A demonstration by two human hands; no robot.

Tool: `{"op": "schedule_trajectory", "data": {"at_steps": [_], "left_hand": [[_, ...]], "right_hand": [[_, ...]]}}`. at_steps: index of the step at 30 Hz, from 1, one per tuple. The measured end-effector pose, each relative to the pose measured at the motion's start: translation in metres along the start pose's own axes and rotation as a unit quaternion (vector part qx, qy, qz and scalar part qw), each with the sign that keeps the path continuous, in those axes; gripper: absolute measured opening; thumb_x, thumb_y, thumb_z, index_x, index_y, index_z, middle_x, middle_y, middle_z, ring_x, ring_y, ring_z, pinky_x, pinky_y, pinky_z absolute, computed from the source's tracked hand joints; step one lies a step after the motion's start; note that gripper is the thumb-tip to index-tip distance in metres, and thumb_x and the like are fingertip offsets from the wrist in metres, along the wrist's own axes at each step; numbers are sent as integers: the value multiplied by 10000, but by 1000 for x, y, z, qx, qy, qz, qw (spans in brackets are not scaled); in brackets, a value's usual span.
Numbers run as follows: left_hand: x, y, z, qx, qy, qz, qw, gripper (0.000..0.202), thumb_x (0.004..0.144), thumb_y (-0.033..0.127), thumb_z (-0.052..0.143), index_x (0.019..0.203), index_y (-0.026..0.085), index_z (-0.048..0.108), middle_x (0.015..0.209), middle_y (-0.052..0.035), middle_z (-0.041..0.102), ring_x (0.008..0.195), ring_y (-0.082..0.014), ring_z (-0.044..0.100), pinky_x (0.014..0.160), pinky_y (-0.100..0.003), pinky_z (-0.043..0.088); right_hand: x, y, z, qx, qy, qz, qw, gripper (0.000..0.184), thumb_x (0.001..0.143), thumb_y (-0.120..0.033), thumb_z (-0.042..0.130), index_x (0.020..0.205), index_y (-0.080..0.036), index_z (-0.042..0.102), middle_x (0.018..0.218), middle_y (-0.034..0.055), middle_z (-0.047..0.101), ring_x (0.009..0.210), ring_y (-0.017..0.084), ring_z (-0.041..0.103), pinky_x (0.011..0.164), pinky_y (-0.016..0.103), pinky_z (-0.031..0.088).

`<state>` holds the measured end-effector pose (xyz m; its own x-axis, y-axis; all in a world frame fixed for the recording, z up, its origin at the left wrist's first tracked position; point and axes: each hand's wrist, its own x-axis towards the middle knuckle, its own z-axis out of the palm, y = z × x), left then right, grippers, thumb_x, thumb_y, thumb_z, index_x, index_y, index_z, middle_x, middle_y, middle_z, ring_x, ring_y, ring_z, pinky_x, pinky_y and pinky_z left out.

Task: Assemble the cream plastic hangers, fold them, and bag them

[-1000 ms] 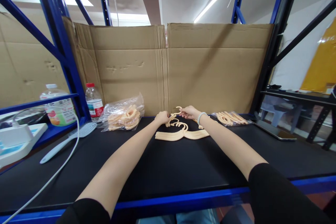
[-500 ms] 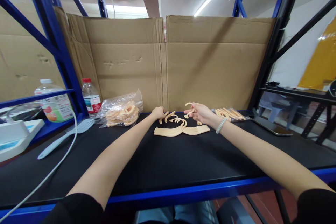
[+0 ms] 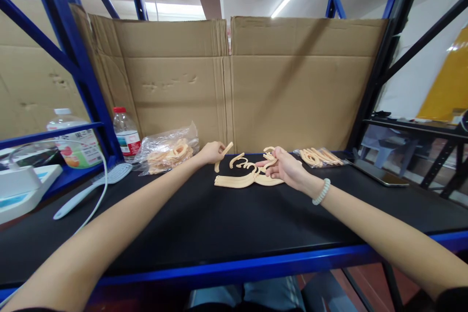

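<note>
**Black worktop, beige hanger parts in both hands**

Black worktop [image 3: 226, 224] set inside a blue rack [image 3: 75, 66], with a cardboard wall [image 3: 292, 87] standing along the far edge at 12 o'clock.

At 11 o'clock, left hand [image 3: 210, 152] stretched far out: fingers pressed together on a short beige strip [image 3: 225, 148], pinching it so that it hangs tilted. Cannot tell whether its lower end touches the worktop.

At 1 o'clock, right hand [image 3: 287, 168], palm turned toward 9 o'clock: fingers curled round a beige hook piece [image 3: 269, 155], holding it just above the right end of the hanger pile [image 3: 236, 181]. Cannot tell whether hook piece and pile touch. On that wrist, a white bead bracelet [image 3: 321, 192].

Between the two hands at 12 o'clock, hanger pile lying flat on the worktop, with loose hooks [image 3: 239, 160] along its far side.

At 10 o'clock, a clear bag of beige parts [image 3: 168, 151] against the cardboard, and just beside it, toward 9, a water bottle [image 3: 126, 134] with a red cap, upright by the rack post. At 9 o'clock, a pale blue brush [image 3: 91, 190] lying flat with a white cable [image 3: 100, 192] looping across it.

At 1 o'clock, beyond the right hand, a second clear bag [image 3: 318, 157] of beige parts. At 2 o'clock, a dark tablet [image 3: 380, 175] lying flat.
</note>
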<state>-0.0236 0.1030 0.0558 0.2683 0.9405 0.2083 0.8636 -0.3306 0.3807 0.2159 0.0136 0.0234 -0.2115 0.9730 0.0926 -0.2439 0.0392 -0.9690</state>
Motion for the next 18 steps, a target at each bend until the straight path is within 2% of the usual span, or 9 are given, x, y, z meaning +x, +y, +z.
{"op": "schedule_trajectory", "data": {"at_steps": [4, 6, 7, 8, 10, 12, 14, 18], "left_hand": [[-39, 11, -2, -120, -30, 48, 991, 185, 746, 184, 583, 925, 149, 614, 820, -40, 674, 794, -176, 648, 658, -240, 505], [-60, 15, 8, -308, -80, 83, 944, 171, 716, 220, 640, 849, 145, 564, 791, -30, 644, 775, -183, 646, 671, -274, 523], [-71, 17, 14, -369, -88, 85, 921, 203, 708, 247, 665, 834, 152, 538, 770, -16, 630, 749, -175, 644, 675, -286, 530], [-81, 19, 20, -417, -94, 80, 900, 239, 713, 276, 677, 843, 160, 513, 761, -5, 620, 730, -170, 646, 675, -300, 537], [-98, 23, 32, -492, -73, 77, 864, 300, 739, 339, 679, 873, 178, 465, 794, -4, 628, 763, -173, 659, 683, -301, 540], [-110, 27, 41, -540, -65, 89, 835, 348, 767, 404, 662, 893, 190, 418, 835, -26, 653, 809, -195, 674, 699, -309, 540], [-118, 32, 46, -564, -59, 104, 817, 374, 783, 426, 657, 916, 193, 397, 870, -52, 673, 842, -216, 681, 731, -329, 540], [-125, 37, 49, -577, -40, 109, 809, 366, 815, 409, 637, 941, 196, 367, 908, -77, 691, 806, -211, 692, 743, -344, 540]], "right_hand": [[-8, 10, 4, -4, -50, 19, 999, 277, 962, -488, 306, 849, -235, 318, 765, 27, 664, 479, 114, 572, 480, 224, 422], [-11, 16, 9, 6, -84, 24, 996, 310, 934, -519, 372, 835, -230, 319, 756, 20, 647, 516, 119, 575, 513, 244, 443], [-12, 18, 11, 11, -101, 15, 995, 326, 920, -531, 400, 829, -228, 321, 749, 15, 635, 529, 120, 570, 521, 251, 446], [-12, 20, 13, 14, -115, -1, 993, 336, 906, -540, 425, 828, -227, 329, 739, 7, 621, 531, 117, 556, 519, 252, 442], [-13, 22, 16, 15, -134, -44, 990, 330, 874, -526, 501, 852, -224, 369, 709, -24, 571, 519, 95, 500, 510, 237, 423], [-14, 23, 17, 8, -141, -77, 987, 312, 819, -446, 622, 891, -221, 418, 683, -57, 495, 513, 69, 431, 513, 220, 411], [-16, 23, 17, -11, -144, -93, 985, 317, 764, -363, 699, 914, -213, 463, 699, -64, 445, 527, 57, 397, 518, 212, 407], [-16, 21, 14, -87, -131, -131, 979, 295, 807, -447, 621, 864, -164, 560, 717, -20, 481, 512, 58, 376, 479, 221, 386]]}}
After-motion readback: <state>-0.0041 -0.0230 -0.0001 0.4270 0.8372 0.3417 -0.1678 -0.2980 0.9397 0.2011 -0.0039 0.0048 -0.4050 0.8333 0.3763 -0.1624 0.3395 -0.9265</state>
